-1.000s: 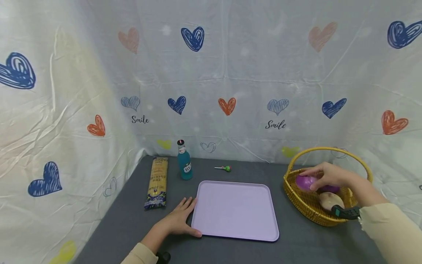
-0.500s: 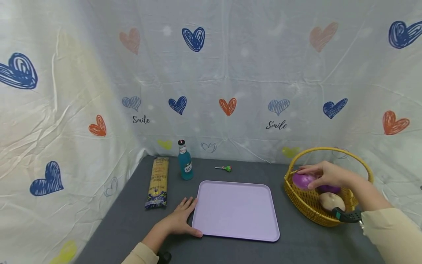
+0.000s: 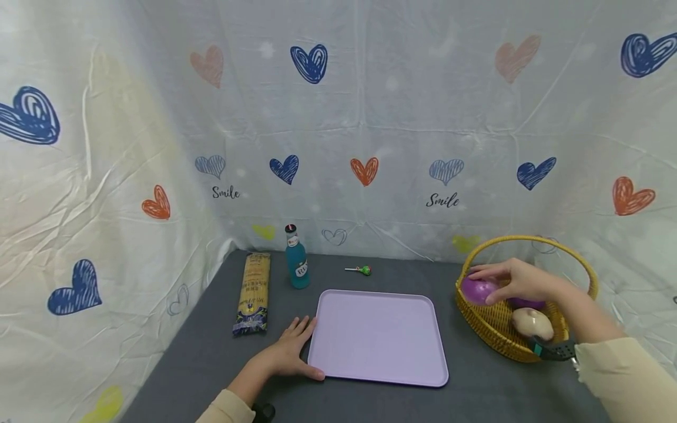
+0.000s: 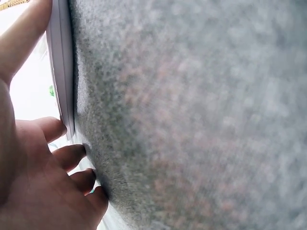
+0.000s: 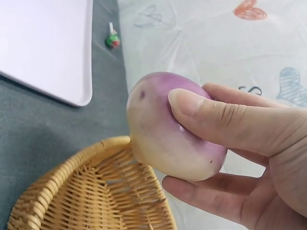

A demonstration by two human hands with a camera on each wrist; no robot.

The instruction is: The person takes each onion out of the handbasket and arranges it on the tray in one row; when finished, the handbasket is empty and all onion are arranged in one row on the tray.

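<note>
A smooth, rounded purple-and-cream vegetable [image 5: 160,124] shows at the right of a lilac tray [image 3: 378,338], gripped between the thumb and fingers of a person's right hand [image 3: 520,282]. It is held at the tray-side rim of a woven yellow basket [image 3: 483,333], where a second purple vegetable [image 3: 529,304] and a pale, bulbous one [image 3: 531,324] lie. The left hand [image 3: 288,352], well apart from the right, spreads its fingers along the tray's left edge, thumb at the near corner. Beyond the tray's far left corner stands a blue bottle [image 3: 298,264], "RI" legible on its label. Left of the tray lies a long yellow packet [image 3: 252,294], its print too small to read. A green lollipop [image 3: 364,270] lies just behind the tray. Farther behind it hangs a creased white sheet [image 3: 396,88] printed with scribbled hearts and, twice, the word "Smile".
</note>
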